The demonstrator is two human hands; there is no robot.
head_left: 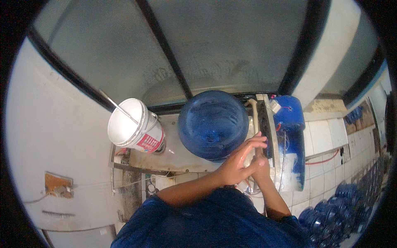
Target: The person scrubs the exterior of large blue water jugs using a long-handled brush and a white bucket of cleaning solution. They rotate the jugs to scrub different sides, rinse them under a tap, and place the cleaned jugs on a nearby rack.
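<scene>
My left hand [240, 162] reaches across to the right, its fingers stretched out and its thumb against my right hand [261, 164]. The right hand is closed, with wet-looking knuckles; whatever it may hold is hidden. Near the fingertips shows a small purple-blue spot that I cannot make out. Just left of the hands, a large blue water jug [213, 124] stands on a metal worktop [171, 161], its rounded bottom turned up.
A white bucket [130, 124] with a rod leaning in it stands at the worktop's left. Behind rise dark-framed glass panes [231, 45]. To the right are a pale pipe [254, 113], a blue container [291, 111] and, lower down, several more blue jugs [331, 213].
</scene>
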